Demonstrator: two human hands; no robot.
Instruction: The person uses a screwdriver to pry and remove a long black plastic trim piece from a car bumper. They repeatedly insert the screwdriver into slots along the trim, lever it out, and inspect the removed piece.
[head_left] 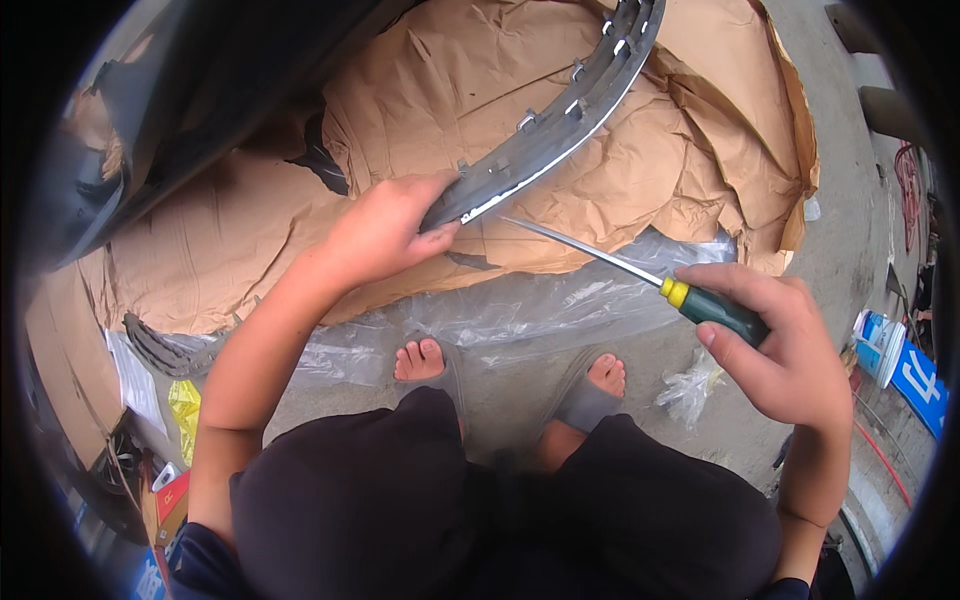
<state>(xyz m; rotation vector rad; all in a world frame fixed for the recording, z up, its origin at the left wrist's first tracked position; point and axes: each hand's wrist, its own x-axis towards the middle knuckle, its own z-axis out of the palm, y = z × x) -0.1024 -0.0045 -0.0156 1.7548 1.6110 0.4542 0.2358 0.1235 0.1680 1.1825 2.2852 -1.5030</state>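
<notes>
My left hand (390, 225) grips the near end of a long, curved dark plastic trim strip (540, 150). Bright metal clips sit along the strip, and a white line runs down its right edge; it curves away toward the top of the view. In my right hand (780, 340) is a screwdriver (715, 308) with a green and yellow handle and a long metal shaft. Its tip points up and left, close to the held end of the strip, and whether it touches cannot be made out.
Crumpled brown paper (420, 90) covers the floor under the strip, with clear plastic film (490, 310) along its near edge. A large black panel (220, 90) rises at upper left. At right stand a white and blue bucket (878, 345) and a blue sign (920, 385).
</notes>
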